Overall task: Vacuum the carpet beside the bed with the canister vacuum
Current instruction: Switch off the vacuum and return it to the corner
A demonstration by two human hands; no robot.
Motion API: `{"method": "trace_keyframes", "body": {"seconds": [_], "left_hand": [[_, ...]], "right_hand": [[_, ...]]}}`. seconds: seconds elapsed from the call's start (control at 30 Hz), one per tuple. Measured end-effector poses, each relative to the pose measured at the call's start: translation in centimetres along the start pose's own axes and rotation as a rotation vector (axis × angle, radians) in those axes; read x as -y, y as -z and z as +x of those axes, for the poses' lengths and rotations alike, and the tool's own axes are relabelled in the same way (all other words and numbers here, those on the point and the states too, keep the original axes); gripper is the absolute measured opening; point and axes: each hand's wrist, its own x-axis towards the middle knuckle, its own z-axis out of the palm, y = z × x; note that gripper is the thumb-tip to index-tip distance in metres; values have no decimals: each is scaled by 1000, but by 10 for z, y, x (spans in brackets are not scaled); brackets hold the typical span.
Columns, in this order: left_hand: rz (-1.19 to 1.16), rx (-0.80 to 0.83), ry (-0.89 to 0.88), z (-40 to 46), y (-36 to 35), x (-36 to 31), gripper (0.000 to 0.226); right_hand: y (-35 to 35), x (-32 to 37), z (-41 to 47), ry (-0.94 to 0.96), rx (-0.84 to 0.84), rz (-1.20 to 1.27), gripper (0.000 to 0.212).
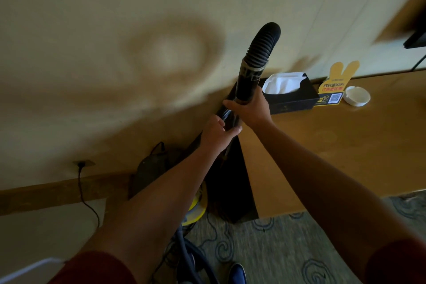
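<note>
Rising above both hands' grip: hose [261, 46]

One head-worn wide-angle view looks forward and down along both arms, close on the hands, facing the wall [115, 30] and desk [345, 145].

A cream wall [92, 30] with a wooden baseboard [57, 188] stands far; a wooden desk [334, 145] fills the right, over swirl-patterned flooring [276, 249].

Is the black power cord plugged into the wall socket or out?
Plugged in: the black power cord's plug sits in the wall socket.
</note>
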Motion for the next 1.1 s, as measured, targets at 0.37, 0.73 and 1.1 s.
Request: {"method": "trace_keyframes", "body": {"seconds": [0.37,0.73,1.1], "left_hand": [[-11,-42,77,-19,-12,-1,53],[31,-95,79,-22,-19,-4,55],[-6,-37,110,-26,-2,9,49]], "right_hand": [[25,-20,-18,9,109,-3,114],[35,-31,-28,1,165,-30,109],[21,4,-11,297,355,-361,37]]}}
